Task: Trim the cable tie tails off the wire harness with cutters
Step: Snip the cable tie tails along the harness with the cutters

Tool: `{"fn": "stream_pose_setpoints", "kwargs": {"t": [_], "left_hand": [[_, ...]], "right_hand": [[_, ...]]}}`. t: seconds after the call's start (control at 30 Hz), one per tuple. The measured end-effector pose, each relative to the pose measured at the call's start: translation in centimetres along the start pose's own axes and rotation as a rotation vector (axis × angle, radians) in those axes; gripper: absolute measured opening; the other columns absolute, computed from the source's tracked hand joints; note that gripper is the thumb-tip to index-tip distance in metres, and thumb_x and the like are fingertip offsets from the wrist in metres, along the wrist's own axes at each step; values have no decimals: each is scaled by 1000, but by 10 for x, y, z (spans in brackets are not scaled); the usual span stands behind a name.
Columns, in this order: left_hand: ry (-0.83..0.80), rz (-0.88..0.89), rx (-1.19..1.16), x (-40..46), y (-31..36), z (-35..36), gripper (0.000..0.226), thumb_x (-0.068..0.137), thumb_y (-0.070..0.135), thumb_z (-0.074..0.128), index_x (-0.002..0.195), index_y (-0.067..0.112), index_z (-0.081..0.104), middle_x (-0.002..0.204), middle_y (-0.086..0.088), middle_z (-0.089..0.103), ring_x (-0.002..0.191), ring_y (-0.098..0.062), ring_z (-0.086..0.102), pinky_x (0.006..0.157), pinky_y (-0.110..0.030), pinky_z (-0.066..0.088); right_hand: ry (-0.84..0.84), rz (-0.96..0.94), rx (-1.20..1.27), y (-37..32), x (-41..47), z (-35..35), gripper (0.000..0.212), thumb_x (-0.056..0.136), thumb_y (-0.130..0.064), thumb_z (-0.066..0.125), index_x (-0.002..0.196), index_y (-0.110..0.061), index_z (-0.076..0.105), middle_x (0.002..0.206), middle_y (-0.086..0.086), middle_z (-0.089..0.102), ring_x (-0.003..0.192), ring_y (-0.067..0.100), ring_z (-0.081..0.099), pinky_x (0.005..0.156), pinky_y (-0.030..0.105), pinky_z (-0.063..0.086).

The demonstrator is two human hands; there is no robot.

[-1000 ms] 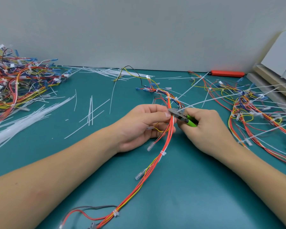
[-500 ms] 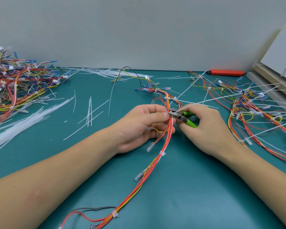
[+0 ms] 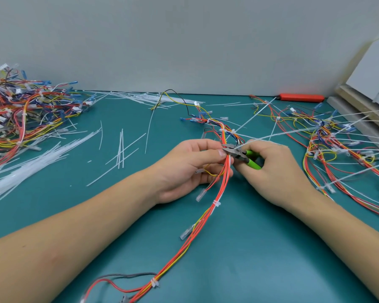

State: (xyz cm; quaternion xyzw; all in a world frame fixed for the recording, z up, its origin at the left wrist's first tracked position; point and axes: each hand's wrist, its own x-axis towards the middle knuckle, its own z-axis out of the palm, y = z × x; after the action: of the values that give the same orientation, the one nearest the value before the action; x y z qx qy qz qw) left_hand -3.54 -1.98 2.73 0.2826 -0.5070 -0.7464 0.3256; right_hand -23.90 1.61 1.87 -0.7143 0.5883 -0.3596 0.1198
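Observation:
A wire harness of red, orange and yellow wires runs from the near edge up through the middle of the teal table. My left hand pinches the bundle between thumb and fingers. My right hand grips green-handled cutters, whose metal jaws sit at the bundle right by my left fingertips. A long white cable tie tail sticks out from that spot toward the upper right. Trimmed white ties wrap the bundle lower down.
A heap of harnesses lies at the far left, with loose white tie tails spread beside it. More harnesses with long uncut tails cover the right. A red tool lies by the wall. Stacked boards stand at the far right.
The cutter jaws have edged up along the bundle to the tie by my left fingertips. Both hands have stayed in nearly the same place.

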Motion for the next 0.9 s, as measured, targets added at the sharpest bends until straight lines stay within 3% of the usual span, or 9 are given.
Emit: {"fn": "stream_pose_setpoints", "kwargs": {"t": [0.07,0.17,0.3,0.37,0.47,0.6,0.77,0.9], "left_hand": [[-4,-2,-1,1,0,0,18,98,6,57,117,4,58,84,-2,73,70,-16,70,71,-25,56],[-8,-4,-4,1,0,0,16,98,7,58,114,5,60,83,-2,73,70,-16,70,71,-25,56],[-8,-6,-13,1,-1,-1,14,98,6,58,112,6,60,85,-3,73,70,-16,71,71,-26,57],[-5,-7,-17,1,-1,-1,14,98,6,58,112,6,60,86,-4,73,70,-17,71,70,-26,57],[-8,-5,-17,0,-1,0,11,97,7,59,108,7,61,86,-4,73,70,-17,71,71,-26,57],[-8,-1,-3,0,-1,-1,8,97,8,59,105,9,62,86,-3,74,71,-16,71,71,-27,56],[-9,0,0,0,-1,-1,14,95,10,61,108,8,62,89,-4,73,72,-16,71,72,-26,56],[-8,2,-1,0,0,0,11,97,8,59,107,8,62,89,-5,72,72,-16,71,72,-27,56]], "right_hand": [[1,-21,-24,-1,2,-1,3,87,-27,71,88,-25,74,80,-6,70,77,11,61,76,31,49],[1,-64,-50,-4,3,-3,10,84,-25,68,91,-29,75,88,-13,72,90,6,64,83,19,47],[24,-32,-46,-1,2,-2,18,82,-18,74,95,-32,73,92,-23,70,95,-6,60,80,5,40],[21,-2,-46,0,2,-1,16,83,-20,75,94,-31,72,88,-22,69,89,-4,60,76,10,43],[-7,42,-25,1,2,-1,7,84,-21,74,89,-26,72,78,-8,69,72,11,59,71,34,51],[-26,43,-21,1,1,-2,5,86,-22,72,82,-21,69,68,-2,63,66,18,54,68,37,50],[-67,39,-92,3,2,-1,20,92,-28,64,81,-12,65,60,5,51,63,26,45,62,45,48],[-31,24,-70,3,-1,0,14,91,-26,67,84,-14,68,63,3,55,63,25,48,64,42,49]]}}
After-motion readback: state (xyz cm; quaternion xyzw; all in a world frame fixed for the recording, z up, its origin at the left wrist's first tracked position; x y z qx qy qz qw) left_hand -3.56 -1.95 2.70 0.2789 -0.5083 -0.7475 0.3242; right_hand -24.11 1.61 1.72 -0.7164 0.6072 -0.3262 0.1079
